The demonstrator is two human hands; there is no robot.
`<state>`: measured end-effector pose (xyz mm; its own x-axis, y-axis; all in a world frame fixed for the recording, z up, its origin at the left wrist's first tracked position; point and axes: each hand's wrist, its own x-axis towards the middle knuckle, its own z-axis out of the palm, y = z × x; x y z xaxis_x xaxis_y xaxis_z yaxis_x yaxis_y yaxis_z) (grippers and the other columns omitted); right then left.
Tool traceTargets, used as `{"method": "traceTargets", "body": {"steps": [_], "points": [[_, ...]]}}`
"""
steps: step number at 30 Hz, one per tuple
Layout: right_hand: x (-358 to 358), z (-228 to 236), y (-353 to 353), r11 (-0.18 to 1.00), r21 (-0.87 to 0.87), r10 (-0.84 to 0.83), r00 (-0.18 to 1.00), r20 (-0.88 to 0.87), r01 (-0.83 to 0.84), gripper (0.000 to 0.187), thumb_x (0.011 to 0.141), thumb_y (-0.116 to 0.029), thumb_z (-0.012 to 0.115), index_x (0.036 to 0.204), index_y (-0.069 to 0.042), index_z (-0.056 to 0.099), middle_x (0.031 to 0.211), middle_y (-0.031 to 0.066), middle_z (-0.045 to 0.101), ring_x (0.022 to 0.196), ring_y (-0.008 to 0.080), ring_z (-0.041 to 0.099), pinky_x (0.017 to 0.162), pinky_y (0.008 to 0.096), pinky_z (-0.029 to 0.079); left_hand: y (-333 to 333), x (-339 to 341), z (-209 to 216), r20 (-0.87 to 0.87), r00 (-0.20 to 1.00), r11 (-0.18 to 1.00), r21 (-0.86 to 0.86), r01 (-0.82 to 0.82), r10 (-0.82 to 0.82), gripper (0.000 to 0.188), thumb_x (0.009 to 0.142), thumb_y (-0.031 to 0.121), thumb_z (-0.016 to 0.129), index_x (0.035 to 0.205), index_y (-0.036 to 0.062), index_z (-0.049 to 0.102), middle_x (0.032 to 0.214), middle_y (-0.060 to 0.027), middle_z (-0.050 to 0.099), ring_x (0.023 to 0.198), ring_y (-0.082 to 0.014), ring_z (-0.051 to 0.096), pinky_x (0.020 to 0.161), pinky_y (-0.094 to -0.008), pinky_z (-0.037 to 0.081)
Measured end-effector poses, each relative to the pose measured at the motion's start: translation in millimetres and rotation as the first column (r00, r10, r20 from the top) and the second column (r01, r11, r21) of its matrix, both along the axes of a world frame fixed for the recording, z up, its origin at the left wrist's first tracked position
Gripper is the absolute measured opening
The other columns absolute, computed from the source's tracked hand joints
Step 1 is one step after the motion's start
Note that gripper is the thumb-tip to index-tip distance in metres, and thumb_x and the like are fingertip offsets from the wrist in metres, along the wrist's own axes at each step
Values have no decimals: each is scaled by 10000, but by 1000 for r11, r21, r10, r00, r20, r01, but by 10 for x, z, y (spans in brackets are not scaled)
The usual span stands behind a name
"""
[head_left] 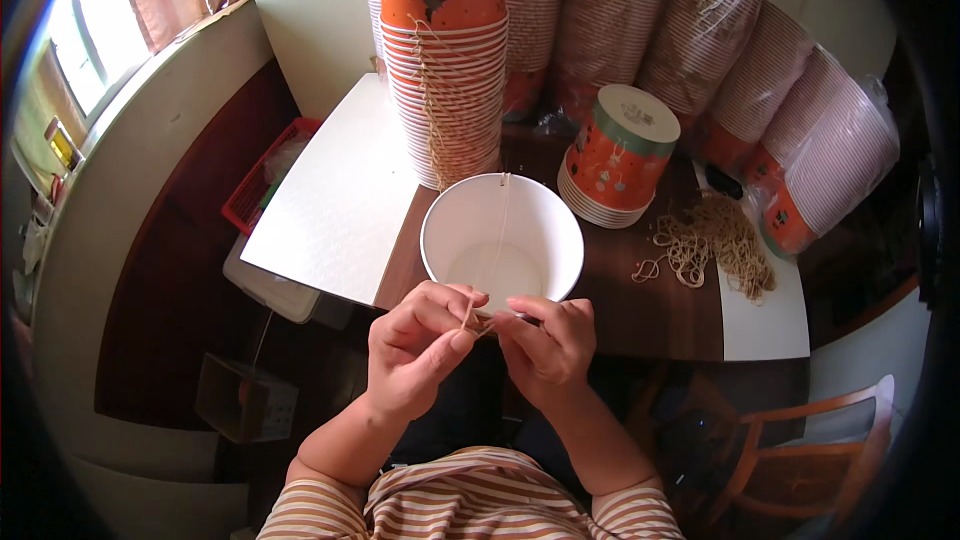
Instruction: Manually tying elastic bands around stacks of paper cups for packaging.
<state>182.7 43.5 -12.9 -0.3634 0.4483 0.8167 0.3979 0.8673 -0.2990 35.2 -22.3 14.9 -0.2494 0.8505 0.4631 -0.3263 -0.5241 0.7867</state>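
Observation:
A white paper bucket (445, 245) stands mouth up at the table's near edge. From a hole at its far rim, a thin beige cord (503, 215) runs across the opening toward me. At the near rim, my left hand (415, 345) is closed, pinching the cord between thumb and fingers. Close beside it, my right hand (550, 345) is also closed in a pinch on the cord's end; a small dark bit shows at its fingertips, too small to name. Both hands partly cover the near rim.
Behind the bucket rises a tall stack of upturned orange buckets (440, 90) with cords hanging down it. A shorter stack (620, 155) and a heap of loose cords (720, 240) lie to the right. Plastic-wrapped bucket stacks (700, 30) line the back. A wooden chair (810, 450) stands lower right.

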Motion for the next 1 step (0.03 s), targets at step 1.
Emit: {"method": "traceTargets", "body": {"steps": [1], "points": [[23, -17, 6, 1000, 11, -2, 1000, 28, 2, 218, 697, -118, 748, 903, -160, 692, 986, 1, 621, 761, 167, 581, 675, 336, 385, 1, 0, 2, 1, 1000, 1000, 2, 0, 0, 78, 843, 40, 647, 792, 18, 593, 961, -83, 575, 995, -218, 541, 982, -435, 379]]}}
